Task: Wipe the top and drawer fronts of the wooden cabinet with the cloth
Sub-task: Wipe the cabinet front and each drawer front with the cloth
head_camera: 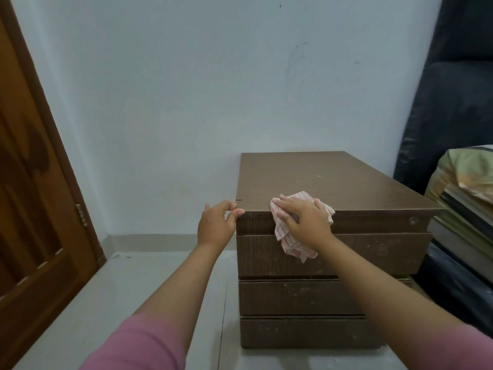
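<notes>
Head view. From my remote station I saw the wooden cabinet (333, 182) standing at about 4 o'clock in the frame, its back against the pale wall (200, 102) and its base on the light tiled floor (160, 289). Three drawer fronts (306, 297) showed on its near face, stacked one above another below a narrow top strip.

The cloth (293, 244), white with thin red lines, lay draped over the cabinet's front top edge near the left corner; its upper part rested on the top and its lower part hung down over the uppermost drawer front.

The right hand (301, 220) lay flat on the cloth with the fingers straight and pointing toward 10 o'clock, pressing it against the edge. The left hand (217, 222) sat at 9 o'clock from the right hand, at the cabinet's front left corner; its thumb touched the corner edge and its fingers curled lightly round the side, so I read it as a loose hold on the cabinet. Both forearms ran in from 6 o'clock, each in a pink sleeve (138, 345).

A brown wooden door (34, 209) filled the 9 o'clock side. At 3 o'clock stood a dark upholstered piece (448, 102), with a stack of folded bedding (464, 188) just beside the cabinet.
</notes>
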Action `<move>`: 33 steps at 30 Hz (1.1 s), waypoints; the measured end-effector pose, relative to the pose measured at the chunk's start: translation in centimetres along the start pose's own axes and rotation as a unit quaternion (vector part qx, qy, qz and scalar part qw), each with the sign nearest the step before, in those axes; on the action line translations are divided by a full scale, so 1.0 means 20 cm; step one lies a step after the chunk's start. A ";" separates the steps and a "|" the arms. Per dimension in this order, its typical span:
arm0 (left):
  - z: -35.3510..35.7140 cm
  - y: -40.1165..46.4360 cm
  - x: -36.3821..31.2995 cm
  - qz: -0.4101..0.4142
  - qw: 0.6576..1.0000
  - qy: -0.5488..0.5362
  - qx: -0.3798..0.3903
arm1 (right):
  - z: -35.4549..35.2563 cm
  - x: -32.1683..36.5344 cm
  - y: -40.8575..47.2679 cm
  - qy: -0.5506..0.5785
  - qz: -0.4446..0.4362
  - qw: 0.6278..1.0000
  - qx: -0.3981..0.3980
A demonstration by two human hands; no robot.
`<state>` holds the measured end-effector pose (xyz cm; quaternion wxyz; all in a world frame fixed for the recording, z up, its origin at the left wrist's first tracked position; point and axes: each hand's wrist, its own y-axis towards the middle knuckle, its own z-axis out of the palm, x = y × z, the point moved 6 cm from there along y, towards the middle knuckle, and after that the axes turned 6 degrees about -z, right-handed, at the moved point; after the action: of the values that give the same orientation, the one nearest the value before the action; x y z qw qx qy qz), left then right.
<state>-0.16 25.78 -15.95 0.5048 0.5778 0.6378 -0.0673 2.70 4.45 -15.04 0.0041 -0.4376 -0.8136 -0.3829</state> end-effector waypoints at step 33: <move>0.16 -0.29 0.08 0.026 0.998 0.017 -0.049 | -0.01 0.00 0.01 0.071 -0.033 0.996 -0.033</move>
<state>-2.78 22.83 -21.50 0.5232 0.5701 0.6333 -0.0127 2.72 4.48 -14.80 0.0341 -0.3820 -0.8121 -0.4397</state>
